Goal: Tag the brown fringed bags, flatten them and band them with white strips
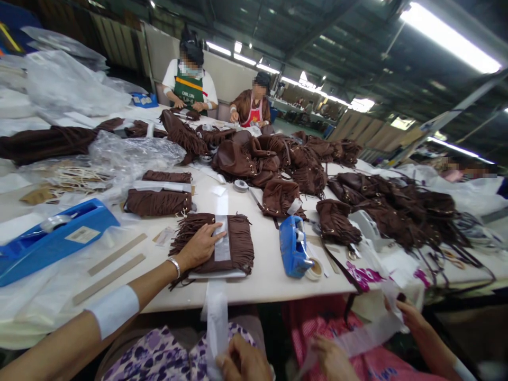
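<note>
A folded brown fringed piece [242,241], seemingly a suede bag, lies at the table's near edge. My left hand [202,244] rests on it with fingers stretched out, the fingertips touching a whitish translucent strip [222,251] that runs across the top. Below the table edge, my right hand [244,360] grips a hanging length of white strip [216,312] between thumb and fingers. Whether both lengths are one strip is hidden under the bag. Just beyond lies another brown fringed bundle [159,202] with a white band around it.
Blue tape dispensers [293,246] [75,233] stand on both sides. Flat grey strips [109,278] lie at left. Brown fringed bags [254,159] pile up behind. At right, a co-worker's hands [413,317] hold another white strip. Two people work across the table [262,286].
</note>
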Action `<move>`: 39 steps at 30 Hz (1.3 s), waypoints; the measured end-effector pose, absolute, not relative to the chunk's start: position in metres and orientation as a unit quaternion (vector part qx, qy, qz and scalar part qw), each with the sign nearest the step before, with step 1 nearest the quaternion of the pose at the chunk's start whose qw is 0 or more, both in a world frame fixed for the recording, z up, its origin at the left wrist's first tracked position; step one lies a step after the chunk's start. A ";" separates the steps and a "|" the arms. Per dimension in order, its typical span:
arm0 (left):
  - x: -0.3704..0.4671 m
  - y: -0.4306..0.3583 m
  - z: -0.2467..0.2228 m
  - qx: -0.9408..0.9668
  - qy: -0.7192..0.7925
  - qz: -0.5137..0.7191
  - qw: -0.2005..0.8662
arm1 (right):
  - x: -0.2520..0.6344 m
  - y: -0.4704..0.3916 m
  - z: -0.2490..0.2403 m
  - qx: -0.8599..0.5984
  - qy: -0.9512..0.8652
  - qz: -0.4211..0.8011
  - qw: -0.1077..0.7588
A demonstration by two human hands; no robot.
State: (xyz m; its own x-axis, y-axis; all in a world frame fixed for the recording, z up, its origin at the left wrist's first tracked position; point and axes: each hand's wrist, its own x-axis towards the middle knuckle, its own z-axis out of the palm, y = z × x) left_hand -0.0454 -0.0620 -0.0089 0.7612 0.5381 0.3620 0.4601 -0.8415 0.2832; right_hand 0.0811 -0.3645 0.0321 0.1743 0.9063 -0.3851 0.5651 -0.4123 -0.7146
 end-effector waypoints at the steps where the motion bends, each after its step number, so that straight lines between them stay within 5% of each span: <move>1: -0.046 -0.063 -0.007 0.936 0.263 0.216 0.094 | 0.083 -0.364 0.036 -0.745 -0.510 0.379 0.205; 6: -0.051 -0.064 -0.001 0.940 0.248 0.202 0.121 | 0.088 -0.356 0.059 -0.736 -0.505 0.369 0.261; 14: -0.054 -0.061 0.005 0.937 0.247 0.199 0.146 | 0.108 -0.324 0.095 -0.600 -0.470 0.556 0.330; 23: -0.051 -0.065 0.002 0.930 0.260 0.212 0.150 | 0.139 -0.271 0.154 -0.530 -0.612 0.507 0.296; 39: -0.047 -0.081 -0.004 0.897 0.350 0.229 0.141 | 0.154 -0.130 0.114 -0.589 -0.662 0.297 0.357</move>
